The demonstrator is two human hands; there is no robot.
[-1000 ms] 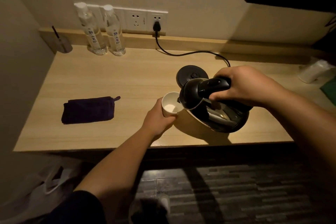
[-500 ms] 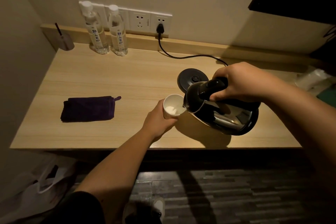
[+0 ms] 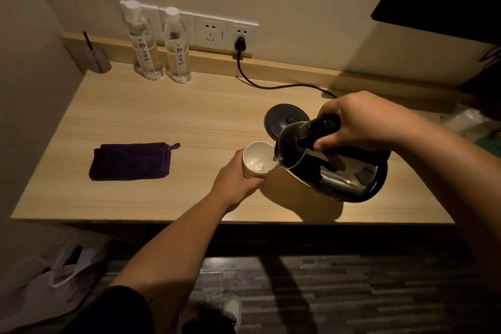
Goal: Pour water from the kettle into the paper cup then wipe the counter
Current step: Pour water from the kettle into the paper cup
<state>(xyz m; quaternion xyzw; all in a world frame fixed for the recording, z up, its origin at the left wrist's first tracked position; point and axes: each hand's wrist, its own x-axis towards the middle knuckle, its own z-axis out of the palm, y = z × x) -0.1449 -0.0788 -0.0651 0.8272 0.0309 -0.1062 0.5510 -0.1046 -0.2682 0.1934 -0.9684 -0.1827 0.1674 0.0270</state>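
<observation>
A steel kettle [image 3: 339,171] with a black lid hangs tilted to the left above the wooden counter [image 3: 168,116], its spout over the rim of a white paper cup [image 3: 256,158]. Water runs from the spout into the cup, and water shows inside it. My right hand [image 3: 360,122] grips the kettle's black handle from above. My left hand [image 3: 235,180] wraps around the cup's near side and holds it by the spout. A folded dark purple cloth [image 3: 131,161] lies flat on the counter to the left of the cup.
The kettle's black base [image 3: 283,120] sits behind the cup, its cord [image 3: 271,85] running to a wall socket. Two water bottles [image 3: 160,46] and a small holder with a stick [image 3: 96,58] stand at the back left. A white bag [image 3: 469,123] lies far right.
The kettle has tipped a little further over the cup and water now streams in. Both hands keep their grips; the view has shifted slightly.
</observation>
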